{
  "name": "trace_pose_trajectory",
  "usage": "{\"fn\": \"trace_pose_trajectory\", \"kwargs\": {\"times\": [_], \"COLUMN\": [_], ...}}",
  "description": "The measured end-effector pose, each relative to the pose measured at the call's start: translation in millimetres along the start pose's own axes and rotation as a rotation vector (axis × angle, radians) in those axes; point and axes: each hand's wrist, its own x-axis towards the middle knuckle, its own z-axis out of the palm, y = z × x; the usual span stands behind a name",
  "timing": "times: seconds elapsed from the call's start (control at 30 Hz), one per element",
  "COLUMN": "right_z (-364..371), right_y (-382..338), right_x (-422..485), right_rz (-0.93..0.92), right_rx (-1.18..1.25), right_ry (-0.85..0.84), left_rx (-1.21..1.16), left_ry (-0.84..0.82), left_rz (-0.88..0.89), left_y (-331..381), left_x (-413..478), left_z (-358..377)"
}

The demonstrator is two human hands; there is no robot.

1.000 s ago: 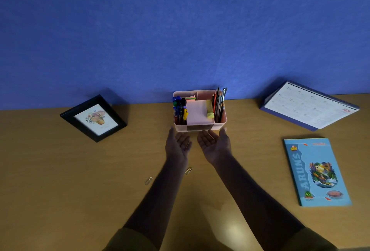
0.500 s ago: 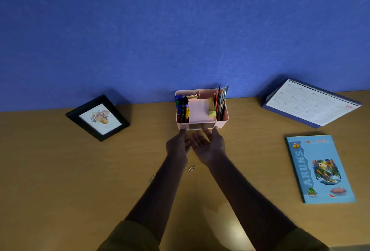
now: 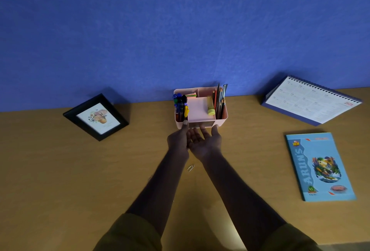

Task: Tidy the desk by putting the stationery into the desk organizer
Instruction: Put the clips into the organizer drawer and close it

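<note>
The pink desk organizer [image 3: 223,118] stands against the blue wall at the middle of the desk. It holds pens [image 3: 180,106] on the left, pencils [image 3: 219,100] on the right, a pink note pad [image 3: 197,108] and a yellow glue stick [image 3: 210,108]. My left hand [image 3: 177,140] reaches its front wall, one fingertip touching the lower left corner. My right hand [image 3: 205,142] lies palm up beside it, fingers stretched toward the organizer's front, holding nothing. A paper clip [image 3: 190,167] lies on the desk between my forearms.
A black picture frame [image 3: 96,117] leans at the back left. A spiral desk calendar [image 3: 312,102] stands at the back right, with a blue notebook [image 3: 318,166] lying in front of it. The wooden desk [image 3: 60,180] ends at the blue wall.
Both hands have moved forward and closer together, up to the organizer's front wall. My left arm now covers the second paper clip.
</note>
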Motion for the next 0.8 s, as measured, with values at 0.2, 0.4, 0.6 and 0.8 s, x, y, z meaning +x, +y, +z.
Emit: {"fn": "trace_pose_trajectory", "kwargs": {"times": [0.2, 0.4, 0.6, 0.8], "right_z": [3, 3, -6, -17], "right_y": [-2, -10, -18, -27], "right_x": [2, -1, -6, -11], "right_rz": [0.019, 0.031, 0.059, -0.055], "right_rx": [-0.019, -0.113, -0.190, -0.383], "right_ry": [0.056, 0.111, 0.182, 0.163], "left_rx": [0.050, 0.076, 0.087, 0.102], "left_ry": [0.063, 0.106, 0.122, 0.091], "left_rz": [-0.045, -0.052, -0.036, 0.070], "left_y": [7, 10, 7, -4], "left_x": [6, 7, 7, -2], "left_z": [3, 4, 2, -3]}}
